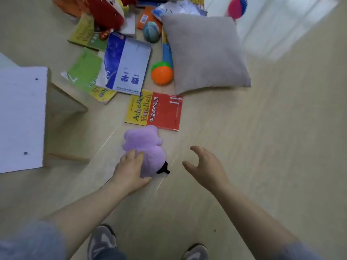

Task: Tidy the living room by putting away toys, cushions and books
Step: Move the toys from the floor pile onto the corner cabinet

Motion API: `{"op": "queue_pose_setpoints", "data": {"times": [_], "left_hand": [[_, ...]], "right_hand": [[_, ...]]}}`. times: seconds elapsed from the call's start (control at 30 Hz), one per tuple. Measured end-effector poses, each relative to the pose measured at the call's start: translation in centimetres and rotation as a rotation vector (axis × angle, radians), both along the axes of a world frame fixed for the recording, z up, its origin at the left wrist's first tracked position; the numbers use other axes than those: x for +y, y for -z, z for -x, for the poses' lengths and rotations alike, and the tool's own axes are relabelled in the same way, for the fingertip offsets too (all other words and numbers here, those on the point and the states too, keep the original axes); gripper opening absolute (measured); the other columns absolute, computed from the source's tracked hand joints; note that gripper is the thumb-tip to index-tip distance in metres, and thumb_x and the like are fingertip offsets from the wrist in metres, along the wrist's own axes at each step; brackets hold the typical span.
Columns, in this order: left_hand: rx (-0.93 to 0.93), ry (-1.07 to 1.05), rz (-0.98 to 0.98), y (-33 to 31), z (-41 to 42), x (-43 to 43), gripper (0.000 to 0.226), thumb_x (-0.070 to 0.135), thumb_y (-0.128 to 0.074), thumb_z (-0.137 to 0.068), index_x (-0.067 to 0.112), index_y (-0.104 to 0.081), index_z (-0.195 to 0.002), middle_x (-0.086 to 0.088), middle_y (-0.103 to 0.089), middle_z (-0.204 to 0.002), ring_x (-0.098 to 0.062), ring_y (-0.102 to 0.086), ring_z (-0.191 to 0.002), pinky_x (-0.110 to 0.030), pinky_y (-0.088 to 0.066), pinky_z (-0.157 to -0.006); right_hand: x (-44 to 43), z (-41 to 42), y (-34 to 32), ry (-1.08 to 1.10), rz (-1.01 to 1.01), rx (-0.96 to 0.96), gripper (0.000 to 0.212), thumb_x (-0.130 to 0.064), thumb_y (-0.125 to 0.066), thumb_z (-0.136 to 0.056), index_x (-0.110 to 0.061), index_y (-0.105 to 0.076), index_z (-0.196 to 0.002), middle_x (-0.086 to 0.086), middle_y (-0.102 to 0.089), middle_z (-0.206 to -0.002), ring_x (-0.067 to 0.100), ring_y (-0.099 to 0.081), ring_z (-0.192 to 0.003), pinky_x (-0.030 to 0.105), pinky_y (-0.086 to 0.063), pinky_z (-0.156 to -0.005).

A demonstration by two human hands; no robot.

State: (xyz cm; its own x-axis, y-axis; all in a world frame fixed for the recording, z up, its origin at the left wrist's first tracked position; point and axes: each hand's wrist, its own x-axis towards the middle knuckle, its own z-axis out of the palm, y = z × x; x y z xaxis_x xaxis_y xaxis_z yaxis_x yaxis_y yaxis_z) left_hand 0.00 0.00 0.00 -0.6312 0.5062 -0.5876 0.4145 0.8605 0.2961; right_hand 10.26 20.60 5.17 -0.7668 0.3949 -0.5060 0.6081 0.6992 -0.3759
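Observation:
A purple plush toy [145, 147] lies on the floor in front of me, and my left hand [129, 170] grips its near end. My right hand [205, 167] hovers to the right of the toy with spread, relaxed fingers, holding nothing. Just beyond the toy lies a red and yellow English book [155, 110]. Farther back are a blue and white book [126, 64], a green book [84, 71], a grey cushion [204, 53], an orange and green spiky ball [161, 73], a teal ball [151, 31] and a red plush toy [109, 10].
A white low table or shelf [21, 117] stands at the left with a wooden side panel. More books pile up at the top of the view. A pink and blue spiky ball [237, 7] sits at the far right. My two shoes [102, 241] show at the bottom.

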Motion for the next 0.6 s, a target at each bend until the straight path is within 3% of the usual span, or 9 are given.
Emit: {"op": "queue_pose_setpoints", "data": {"times": [0.13,0.3,0.37,0.43,0.5,0.6], "left_hand": [[0.107,0.07,0.009,5.9,1.2,0.2,0.104,0.06,-0.066,-0.071,0.019,-0.013,-0.151,-0.013,-0.009,-0.156,-0.034,-0.015,-0.142,-0.041,-0.025,-0.114],[0.195,0.137,0.052,11.8,2.8,0.8,0.122,0.073,-0.065,-0.062,0.034,0.012,-0.149,-0.007,0.02,-0.156,-0.041,0.011,-0.143,-0.052,-0.02,-0.114],[0.158,0.144,0.037,12.8,3.3,1.1,0.13,0.073,-0.068,-0.056,0.039,0.021,-0.145,-0.002,0.038,-0.15,-0.046,0.023,-0.139,-0.057,-0.02,-0.113],[0.164,0.171,0.015,13.9,3.0,0.9,0.139,0.075,-0.07,-0.048,0.045,0.034,-0.136,0.005,0.061,-0.13,-0.051,0.032,-0.132,-0.062,-0.018,-0.111],[0.209,0.189,0.005,14.5,2.9,1.0,0.144,0.072,-0.073,-0.044,0.048,0.044,-0.124,0.007,0.068,-0.115,-0.055,0.034,-0.129,-0.066,-0.02,-0.109],[0.248,0.188,0.008,14.9,2.3,1.1,0.146,0.064,-0.079,-0.046,0.048,0.037,-0.132,0.004,0.066,-0.121,-0.06,0.02,-0.132,-0.063,-0.03,-0.105]], "right_hand": [[0.2,0.4,6.2,-0.046,-0.018,0.061,0.059,-0.043,-0.059,-0.09,-0.02,-0.042,-0.141,-0.002,-0.049,-0.14,0.016,-0.046,-0.128,0.029,-0.037,-0.102],[0.5,1.2,12.9,-0.016,0.014,0.195,0.06,-0.041,-0.064,-0.087,-0.021,-0.044,-0.14,-0.001,-0.054,-0.135,0.014,-0.051,-0.122,0.029,-0.042,-0.1],[1.0,1.4,14.0,-0.003,0.033,0.214,0.06,-0.04,-0.065,-0.086,-0.02,-0.044,-0.139,0.001,-0.056,-0.132,0.014,-0.052,-0.121,0.029,-0.042,-0.099],[1.1,0.9,14.7,-0.023,0.03,0.231,0.061,-0.04,-0.065,-0.086,-0.019,-0.044,-0.139,0.001,-0.056,-0.131,0.014,-0.052,-0.12,0.028,-0.042,-0.098],[1.3,0.4,14.9,-0.038,0.002,0.246,0.061,-0.041,-0.064,-0.086,-0.019,-0.044,-0.139,0.0,-0.056,-0.131,0.013,-0.052,-0.12,0.028,-0.042,-0.097],[1.4,-1.0,15.2,-0.027,-0.029,0.233,0.062,-0.042,-0.064,-0.086,-0.02,-0.043,-0.14,-0.001,-0.056,-0.131,0.014,-0.052,-0.12,0.031,-0.043,-0.097]]}}
